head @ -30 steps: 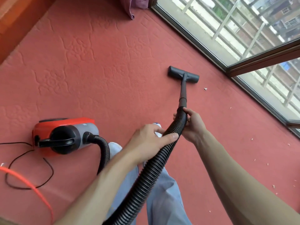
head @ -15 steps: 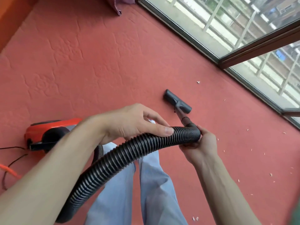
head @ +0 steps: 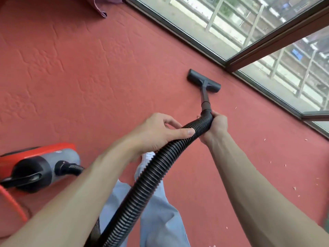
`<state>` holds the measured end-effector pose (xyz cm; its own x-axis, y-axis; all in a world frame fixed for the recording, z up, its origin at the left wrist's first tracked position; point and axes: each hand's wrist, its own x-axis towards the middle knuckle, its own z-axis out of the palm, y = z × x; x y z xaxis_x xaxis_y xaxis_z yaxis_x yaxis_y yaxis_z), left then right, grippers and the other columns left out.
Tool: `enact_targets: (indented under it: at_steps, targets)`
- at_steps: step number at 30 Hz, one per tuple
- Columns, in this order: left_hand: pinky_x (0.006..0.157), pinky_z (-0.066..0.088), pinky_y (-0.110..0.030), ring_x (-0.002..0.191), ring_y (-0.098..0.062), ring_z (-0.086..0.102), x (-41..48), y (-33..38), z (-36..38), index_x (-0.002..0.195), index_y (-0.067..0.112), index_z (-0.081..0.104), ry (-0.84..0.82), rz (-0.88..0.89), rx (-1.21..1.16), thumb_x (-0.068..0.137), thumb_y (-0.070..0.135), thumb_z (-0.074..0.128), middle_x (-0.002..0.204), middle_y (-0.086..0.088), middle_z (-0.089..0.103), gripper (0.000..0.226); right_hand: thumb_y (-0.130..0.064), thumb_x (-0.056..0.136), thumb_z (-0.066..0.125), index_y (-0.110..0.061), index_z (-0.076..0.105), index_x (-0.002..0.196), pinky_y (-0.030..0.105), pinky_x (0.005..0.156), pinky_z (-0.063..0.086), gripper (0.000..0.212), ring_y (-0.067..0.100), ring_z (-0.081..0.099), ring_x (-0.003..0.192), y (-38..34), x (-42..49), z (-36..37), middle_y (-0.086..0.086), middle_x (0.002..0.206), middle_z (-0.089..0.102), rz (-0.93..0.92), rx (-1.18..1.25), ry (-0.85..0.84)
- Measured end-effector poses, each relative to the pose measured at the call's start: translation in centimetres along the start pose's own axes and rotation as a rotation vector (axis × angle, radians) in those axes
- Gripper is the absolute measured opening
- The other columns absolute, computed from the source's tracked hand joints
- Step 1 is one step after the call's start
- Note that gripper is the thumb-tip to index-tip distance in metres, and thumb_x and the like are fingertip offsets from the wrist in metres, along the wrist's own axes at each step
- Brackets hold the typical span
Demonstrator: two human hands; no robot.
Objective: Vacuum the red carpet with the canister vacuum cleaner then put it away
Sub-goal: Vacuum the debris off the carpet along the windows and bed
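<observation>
Though apart from the canister vacuum [head: 41, 168], left hand [head: 156, 132] and right hand [head: 216, 128] tight around its hose [head: 153, 175].

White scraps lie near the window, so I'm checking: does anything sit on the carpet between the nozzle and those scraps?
Nothing visible does. Only bare carpet lies between the nozzle and the scraps to its right.

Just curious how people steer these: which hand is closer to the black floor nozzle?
Right. The right hand grips the hose at its front end, behind the floor nozzle; the left hand holds the hose farther back.
</observation>
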<state>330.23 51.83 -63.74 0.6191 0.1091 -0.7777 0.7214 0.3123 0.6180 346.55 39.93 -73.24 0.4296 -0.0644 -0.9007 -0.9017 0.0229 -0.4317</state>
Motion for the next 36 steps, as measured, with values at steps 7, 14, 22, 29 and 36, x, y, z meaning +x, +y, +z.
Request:
enact_targets:
  at_steps: [7,14,22,29,36]
  targets:
    - [0.070,0.057,-0.036,0.074,-0.021,0.072,0.8,-0.8,2.6,0.103,0.025,0.072,-0.086,0.016,-0.061,0.074,0.053,0.082,0.083,-0.009,0.076,0.041,-0.023,0.097,0.048,-0.004,0.053,0.112,0.021,0.051,0.050,0.025,0.018,0.054,0.057,-3.1,-1.8,-2.8,0.013,0.076,0.057,0.008,-0.065,-0.078]
    - [0.055,0.045,-0.015,0.064,-0.003,0.062,-1.7,1.5,-0.7,0.112,0.024,0.071,-0.352,0.030,-0.011,0.069,0.046,0.078,0.083,0.000,0.071,0.049,-0.023,0.092,0.050,-0.008,0.056,0.103,0.027,0.062,0.048,0.020,0.018,0.051,0.061,-1.3,-6.9,-6.0,0.008,0.082,0.054,0.000,0.229,0.037]
    - [0.067,0.056,-0.030,0.065,-0.010,0.068,-2.4,1.0,0.8,0.097,0.021,0.076,-0.201,-0.076,0.189,0.074,0.051,0.081,0.086,-0.009,0.077,0.038,-0.025,0.090,0.056,-0.010,0.055,0.094,0.029,0.060,0.042,0.016,0.016,0.044,0.058,3.6,-4.9,-8.8,0.006,0.074,0.050,0.076,0.099,0.155]
    - [0.062,0.057,-0.036,0.065,-0.015,0.069,0.2,-0.3,6.2,0.096,0.023,0.074,-0.129,-0.107,0.180,0.073,0.052,0.083,0.092,-0.009,0.077,0.038,-0.028,0.090,0.055,-0.009,0.060,0.117,0.024,0.055,0.049,0.033,0.018,0.060,0.066,2.8,-0.3,-11.4,0.011,0.089,0.065,0.012,0.086,0.099]
    - [0.052,0.059,-0.036,0.053,-0.019,0.062,3.5,0.2,8.3,0.092,0.022,0.079,-0.073,-0.169,0.010,0.073,0.038,0.085,0.091,-0.017,0.076,0.025,-0.031,0.086,0.059,-0.014,0.058,0.109,0.026,0.060,0.046,0.029,0.016,0.055,0.065,-0.5,4.2,-14.5,0.004,0.084,0.058,0.049,-0.145,0.037]
